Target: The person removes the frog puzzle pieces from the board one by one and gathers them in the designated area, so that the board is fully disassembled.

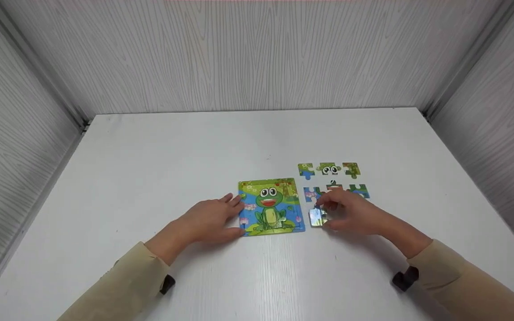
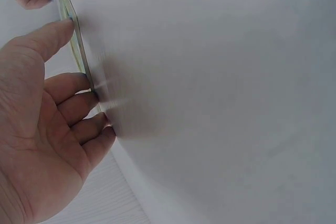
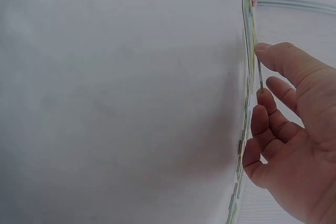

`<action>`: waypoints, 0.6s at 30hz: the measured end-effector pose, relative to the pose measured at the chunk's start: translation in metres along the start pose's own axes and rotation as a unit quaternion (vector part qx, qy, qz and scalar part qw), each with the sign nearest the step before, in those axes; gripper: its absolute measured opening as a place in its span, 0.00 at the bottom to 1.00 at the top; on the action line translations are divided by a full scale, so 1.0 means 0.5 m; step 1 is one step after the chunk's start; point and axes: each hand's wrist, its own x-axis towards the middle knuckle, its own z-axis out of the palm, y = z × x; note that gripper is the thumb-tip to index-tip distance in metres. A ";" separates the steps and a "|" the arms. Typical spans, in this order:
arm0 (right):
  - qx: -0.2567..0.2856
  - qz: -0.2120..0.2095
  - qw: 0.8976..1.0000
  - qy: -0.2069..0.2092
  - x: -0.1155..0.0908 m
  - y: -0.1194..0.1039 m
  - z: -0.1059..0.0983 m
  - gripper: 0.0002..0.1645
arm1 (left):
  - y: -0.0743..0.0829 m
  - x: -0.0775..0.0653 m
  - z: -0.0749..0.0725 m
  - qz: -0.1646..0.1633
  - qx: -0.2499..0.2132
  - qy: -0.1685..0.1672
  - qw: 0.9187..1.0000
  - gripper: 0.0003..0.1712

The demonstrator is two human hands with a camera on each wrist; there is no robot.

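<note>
A square frog puzzle board lies flat on the white table. Along its left edge rest the thumb and fingertips of my left hand, fairly straight; the left wrist view shows those fingers against the board's rim. To the right of the board, my right hand pinches a shiny puzzle piece between thumb and a finger. In the right wrist view this thin puzzle piece appears edge-on, close over the table, with the other fingers curled below. Part of it is hidden by the hand.
Loose puzzle pieces lie in rows right of the board: a green-and-blue piece, an eyes piece and a corner piece at the back, others nearer, partly behind my right hand. Pale wood-grain walls border the table.
</note>
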 end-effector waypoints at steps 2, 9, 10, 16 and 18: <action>0.001 0.012 1.000 -0.006 -0.001 0.001 0.001 0.28 | 0.000 0.000 0.000 -0.001 0.002 -0.001 1.000 0.44; 0.004 0.031 0.999 -0.014 -0.001 0.000 0.004 0.28 | -0.002 -0.002 0.000 0.000 0.001 -0.004 1.000 0.44; 0.005 0.033 0.999 -0.015 -0.001 0.000 0.004 0.29 | -0.002 -0.002 0.000 0.002 0.000 -0.003 1.000 0.44; 0.005 0.038 0.999 -0.016 -0.003 0.001 0.007 0.29 | -0.001 -0.002 0.000 0.002 0.006 -0.005 1.000 0.44; 0.003 0.037 0.999 -0.017 -0.004 0.001 0.007 0.29 | 0.000 -0.001 0.000 -0.001 0.008 -0.006 1.000 0.45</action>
